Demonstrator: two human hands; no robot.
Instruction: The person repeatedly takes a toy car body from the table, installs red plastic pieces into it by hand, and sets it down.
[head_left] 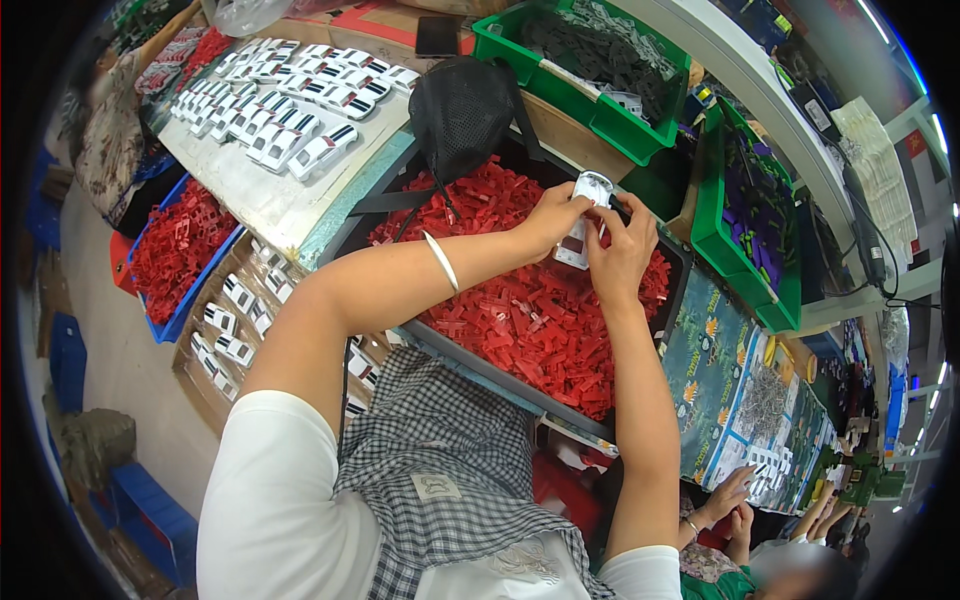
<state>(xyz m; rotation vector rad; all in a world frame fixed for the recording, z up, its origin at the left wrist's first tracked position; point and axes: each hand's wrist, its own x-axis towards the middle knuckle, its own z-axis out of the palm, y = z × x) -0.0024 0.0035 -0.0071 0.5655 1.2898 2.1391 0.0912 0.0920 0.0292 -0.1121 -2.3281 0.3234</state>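
A white toy car body [593,188] is held between my two hands, above a dark bin [430,335] heaped with red plastic parts [520,325]. My left hand [548,220] grips its side from the left, thumb and fingers closed on it. From the right, my right hand [620,245] has its fingers bent against the same car, with the fingertips pressed on it. A dark window patch shows on the lower part of the car. Its underside is hidden from view.
Rows of white toy cars [285,95] stand on a board at the left. A black mesh bag [465,115] sits at the bin's far edge. Green crates of grey parts [600,60] and purple parts [750,210] lie beyond and right. A co-worker's hands [725,505] work at lower right.
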